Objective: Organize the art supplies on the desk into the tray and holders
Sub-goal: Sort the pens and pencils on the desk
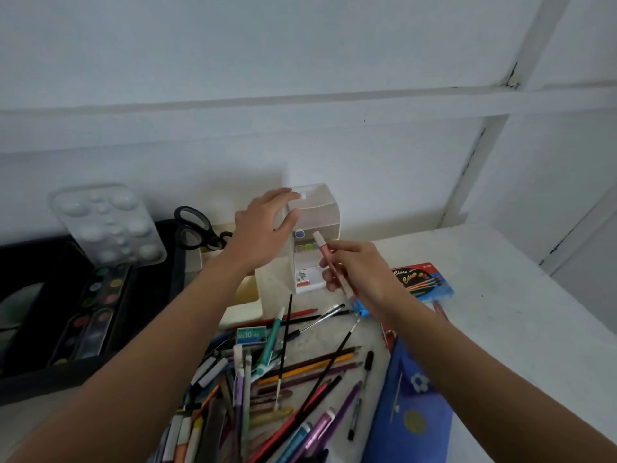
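White desk (500,295), white wall (300,61). Right hand (360,269) pinches pink pen (329,259) between thumb and fingers, just before holder (320,208). Left hand (263,225): fingers spread at holder's top, possibly touching.

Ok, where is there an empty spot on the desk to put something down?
Bare desk lies on the right, between the colour-pencil packet and the wall. The middle is crowded: a pile of pens and pencils lies before the white holder. The black tray takes the left.
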`<state>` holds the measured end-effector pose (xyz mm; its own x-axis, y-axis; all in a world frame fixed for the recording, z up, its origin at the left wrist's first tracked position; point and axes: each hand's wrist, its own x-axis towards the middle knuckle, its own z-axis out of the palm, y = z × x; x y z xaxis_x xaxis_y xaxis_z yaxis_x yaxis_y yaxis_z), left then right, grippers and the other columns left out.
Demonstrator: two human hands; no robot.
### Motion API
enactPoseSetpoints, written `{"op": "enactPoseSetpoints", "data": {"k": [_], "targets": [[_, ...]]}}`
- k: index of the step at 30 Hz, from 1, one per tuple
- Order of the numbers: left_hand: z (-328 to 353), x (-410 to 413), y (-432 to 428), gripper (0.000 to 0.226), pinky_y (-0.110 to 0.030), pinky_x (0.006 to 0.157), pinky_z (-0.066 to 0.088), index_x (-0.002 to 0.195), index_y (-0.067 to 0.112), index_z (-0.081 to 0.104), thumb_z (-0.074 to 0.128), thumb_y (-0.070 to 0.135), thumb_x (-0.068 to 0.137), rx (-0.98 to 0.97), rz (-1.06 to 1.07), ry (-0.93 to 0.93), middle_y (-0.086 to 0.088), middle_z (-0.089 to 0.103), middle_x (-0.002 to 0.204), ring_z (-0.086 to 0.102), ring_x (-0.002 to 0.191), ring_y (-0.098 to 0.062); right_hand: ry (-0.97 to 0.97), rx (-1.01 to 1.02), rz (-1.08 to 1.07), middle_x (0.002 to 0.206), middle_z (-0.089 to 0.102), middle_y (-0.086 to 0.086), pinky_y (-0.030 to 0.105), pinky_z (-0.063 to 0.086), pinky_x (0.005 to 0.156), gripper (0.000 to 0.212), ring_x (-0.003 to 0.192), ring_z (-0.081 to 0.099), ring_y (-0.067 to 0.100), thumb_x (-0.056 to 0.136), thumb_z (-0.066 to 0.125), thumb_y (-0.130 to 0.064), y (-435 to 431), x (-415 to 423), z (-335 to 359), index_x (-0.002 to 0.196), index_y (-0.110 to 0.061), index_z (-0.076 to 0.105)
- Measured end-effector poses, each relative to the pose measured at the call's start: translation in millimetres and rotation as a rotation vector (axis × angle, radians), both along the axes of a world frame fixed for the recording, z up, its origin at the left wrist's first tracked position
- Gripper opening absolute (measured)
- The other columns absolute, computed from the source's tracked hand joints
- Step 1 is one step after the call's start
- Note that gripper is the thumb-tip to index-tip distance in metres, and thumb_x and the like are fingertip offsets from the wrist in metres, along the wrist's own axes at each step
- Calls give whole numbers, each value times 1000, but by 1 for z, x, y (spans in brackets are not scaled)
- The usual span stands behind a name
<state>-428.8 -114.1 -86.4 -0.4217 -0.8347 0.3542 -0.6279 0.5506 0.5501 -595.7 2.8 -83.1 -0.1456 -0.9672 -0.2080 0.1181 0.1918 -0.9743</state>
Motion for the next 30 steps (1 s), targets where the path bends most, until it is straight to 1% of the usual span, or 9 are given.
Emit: {"op": "enactPoseSetpoints", "data": {"k": [6, 9, 13, 18, 20, 21, 23, 26, 30], "targets": [[-2, 2, -2, 33, -47, 106, 21, 130, 38, 63, 46, 50, 104, 12, 25, 6, 20, 46, 151, 40, 141, -11, 95, -113, -44, 90, 71, 23, 31, 54, 49, 12, 56, 63, 27, 95, 66, -9, -8, -5, 2, 104, 0, 65], [-4, 4, -1, 38, -43, 105, 19, 135, 43, 59, 40, 54, 105, 8, 9, -2, 22, 42, 154, 37, 143, -9, -5, -118, -42, 93, 72, 24, 35, 61, 67, 13, 65, 69, 28, 95, 61, -3, -15, -2, 2, 102, 6, 69], [-4, 8, -1, 43, -37, 103, 12, 145, 46, 48, 31, 53, 107, 22, 8, -50, 26, 35, 157, 30, 145, -10, -235, -107, 21, 88, 71, 20, 41, 58, 91, 18, 86, 72, 32, 95, 58, -4, -20, 3, 7, 97, 9, 70], [-4, 8, -4, 45, -37, 105, 13, 148, 43, 46, 35, 52, 106, 11, -1, -82, 25, 35, 158, 26, 147, -8, -219, -162, 127, 99, 68, 22, 38, 53, 101, 23, 100, 67, 31, 91, 65, -6, -17, 5, 13, 70, -9, 75], [-4, 8, -4, 44, -40, 109, 15, 148, 43, 46, 35, 52, 106, 16, -6, -64, 25, 35, 158, 27, 148, -7, -217, -164, 148, 106, 68, 25, 38, 52, 102, 13, 102, 65, 31, 90, 66, -5, -18, 4, 14, 87, 3, 76], [-4, 8, -4, 44, -41, 109, 14, 148, 44, 46, 36, 52, 106, 20, -9, -59, 25, 34, 158, 27, 148, -7, -195, -169, 156, 109, 69, 24, 36, 52, 102, 19, 104, 67, 31, 90, 67, -7, -19, 2, 14, 99, 9, 73], [-5, 9, -3, 45, -39, 106, 13, 149, 44, 45, 36, 51, 106, 32, -12, -55, 25, 33, 159, 26, 148, -8, -50, -179, 175, 108, 74, 16, 30, 54, 99, 27, 106, 70, 23, 92, 70, -19, -20, 1, 14, 109, 2, 73], [-7, 9, -2, 42, -36, 103, 12, 147, 45, 47, 38, 51, 106, 7, -4, -19, 26, 34, 158, 30, 145, -8, 195, -256, 113, 95, 78, 8, 26, 58, 89, 23, 93, 74, 19, 92, 70, -27, -22, 4, 11, 105, -8, 76], [-13, 12, -2, 41, -38, 107, 14, 145, 45, 48, 43, 51, 105, -9, -4, 52, 25, 37, 157, 33, 144, -2, 324, -355, 4, 84, 78, 4, 34, 61, 83, 12, 82, 75, 18, 89, 74, -24, -29, 8, 2, 94, -14, 77]]}}
